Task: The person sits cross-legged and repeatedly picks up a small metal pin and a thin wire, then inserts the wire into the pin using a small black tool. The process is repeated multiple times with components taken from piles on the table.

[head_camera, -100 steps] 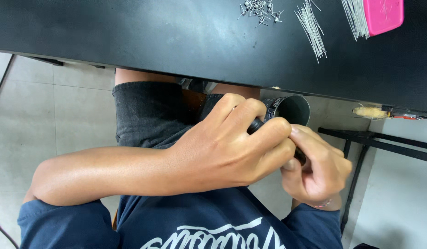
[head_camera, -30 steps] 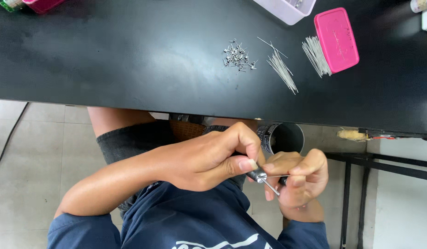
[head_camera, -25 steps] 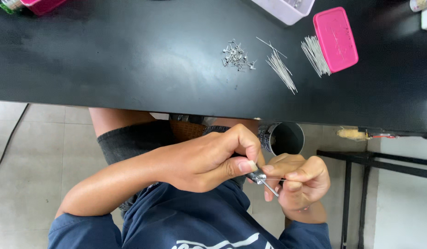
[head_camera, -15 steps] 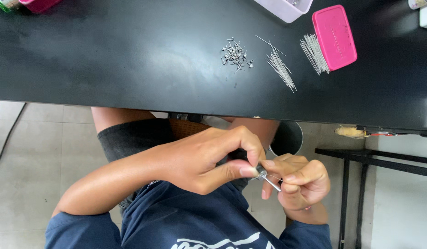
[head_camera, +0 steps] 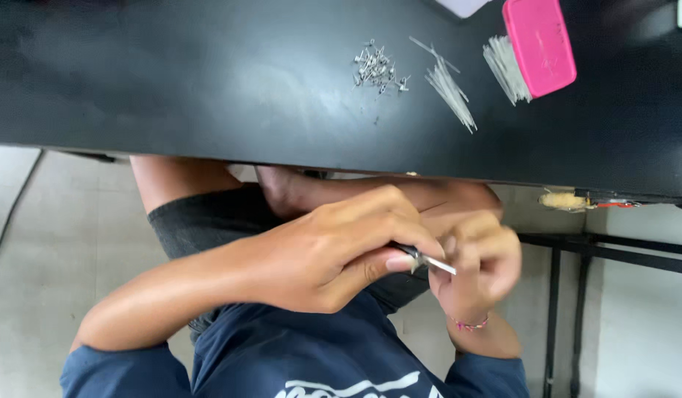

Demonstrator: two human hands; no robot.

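Fingers [head_camera: 400,259] of my left hand [head_camera: 333,254] are pinched together on a small metal tool [head_camera: 422,258], thumb pressed against its near side, with the thin silvery tip poking out to the right. That tip reaches the right hand [head_camera: 477,269], whose fingers curl inward around something I cannot make out; this hand is blurred, so I cannot tell whether it is clamped on anything. Both hands meet below the front edge of the tabletop [head_camera: 208,81], above my lap, and they touch or nearly touch at the tool tip. A thin beaded bracelet [head_camera: 470,324] circles the right wrist.

Up on the black tabletop, well apart from the hands, lies a small heap of metal pins [head_camera: 378,68]. Just right of it sits 1 loose bundle of thin wires [head_camera: 450,92], and a second bundle of wires [head_camera: 503,66] lies partly under a pink lid [head_camera: 540,44]. A black metal frame [head_camera: 614,254] stands to the right of the hands, over a pale tiled floor [head_camera: 46,243].
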